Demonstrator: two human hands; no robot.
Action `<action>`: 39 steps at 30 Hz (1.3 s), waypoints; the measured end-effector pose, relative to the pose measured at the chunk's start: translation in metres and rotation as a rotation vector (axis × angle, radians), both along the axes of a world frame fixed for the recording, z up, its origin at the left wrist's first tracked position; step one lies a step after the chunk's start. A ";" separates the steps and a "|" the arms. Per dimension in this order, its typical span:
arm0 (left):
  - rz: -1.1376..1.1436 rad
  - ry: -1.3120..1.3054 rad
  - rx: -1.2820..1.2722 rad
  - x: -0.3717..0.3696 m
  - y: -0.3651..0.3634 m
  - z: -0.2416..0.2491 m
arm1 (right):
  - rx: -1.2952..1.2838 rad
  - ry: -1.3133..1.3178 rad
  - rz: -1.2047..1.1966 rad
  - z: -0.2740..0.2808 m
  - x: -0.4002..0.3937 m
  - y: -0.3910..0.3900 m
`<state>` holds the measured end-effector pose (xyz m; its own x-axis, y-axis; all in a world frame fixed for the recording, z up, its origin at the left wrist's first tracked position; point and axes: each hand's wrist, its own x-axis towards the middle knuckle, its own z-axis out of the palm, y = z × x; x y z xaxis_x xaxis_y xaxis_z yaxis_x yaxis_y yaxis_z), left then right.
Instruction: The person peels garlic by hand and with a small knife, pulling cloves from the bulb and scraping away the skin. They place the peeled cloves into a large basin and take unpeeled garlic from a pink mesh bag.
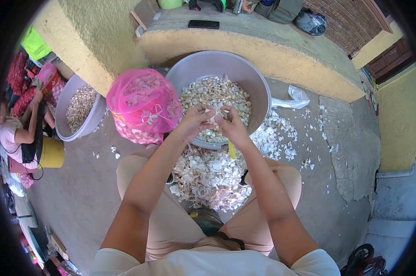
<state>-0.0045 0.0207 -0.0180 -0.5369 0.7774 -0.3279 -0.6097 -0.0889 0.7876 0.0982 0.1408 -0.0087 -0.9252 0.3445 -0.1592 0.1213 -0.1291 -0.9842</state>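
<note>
Over the near rim of a large grey tub, my two hands meet. My left hand is closed with its fingertips around a pale piece of garlic. Beside it, my right hand is closed, its fingertips at the same garlic. A yellow-handled tool sticks out below the right palm; its working end is hidden. Many loose garlic cloves lie in the tub. Left of it stands a pink mesh bag of garlic bulbs. White papery skins are heaped on the floor between my legs.
Another person sits at the far left by a second tub of cloves and a yellow bucket. A low concrete ledge behind my tub holds a dark phone and bags. A plastic bag lies right of the tub.
</note>
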 end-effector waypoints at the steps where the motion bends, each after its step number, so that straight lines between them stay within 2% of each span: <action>1: -0.005 -0.006 -0.005 0.000 0.000 0.000 | 0.007 0.000 0.011 0.000 0.000 0.001; 5: -0.037 -0.012 -0.027 0.000 -0.001 0.001 | 0.101 -0.012 0.064 -0.001 0.001 0.003; 11: -0.065 -0.057 -0.011 -0.004 -0.002 -0.004 | 0.025 0.004 0.067 0.008 0.003 0.001; 17: -0.073 -0.102 0.028 -0.007 -0.004 -0.011 | -0.108 -0.008 0.084 0.009 0.004 0.002; 20: -0.068 -0.187 0.083 -0.007 -0.004 -0.011 | -0.306 0.026 0.040 0.003 0.004 0.007; 21: -0.066 -0.226 0.109 -0.007 -0.004 -0.009 | -0.240 0.011 0.046 0.004 0.003 0.007; 26: 0.062 0.020 0.012 0.001 0.003 0.003 | 0.077 -0.094 0.019 0.013 -0.001 0.002; 29: 0.068 0.147 0.009 0.008 0.005 0.003 | -0.301 -0.221 -0.070 0.019 0.001 -0.006; 32: 0.068 0.188 0.051 0.011 0.007 0.001 | -0.671 -0.133 -0.060 0.004 0.001 -0.001; 39: 0.104 0.149 0.052 0.009 0.007 0.003 | -0.747 -0.083 0.022 0.004 0.001 0.001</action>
<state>0.0042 0.0281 -0.0148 -0.6549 0.7290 -0.1992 -0.4720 -0.1888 0.8611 0.0988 0.1421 -0.0049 -0.9054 0.0990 -0.4130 0.2016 -0.7558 -0.6231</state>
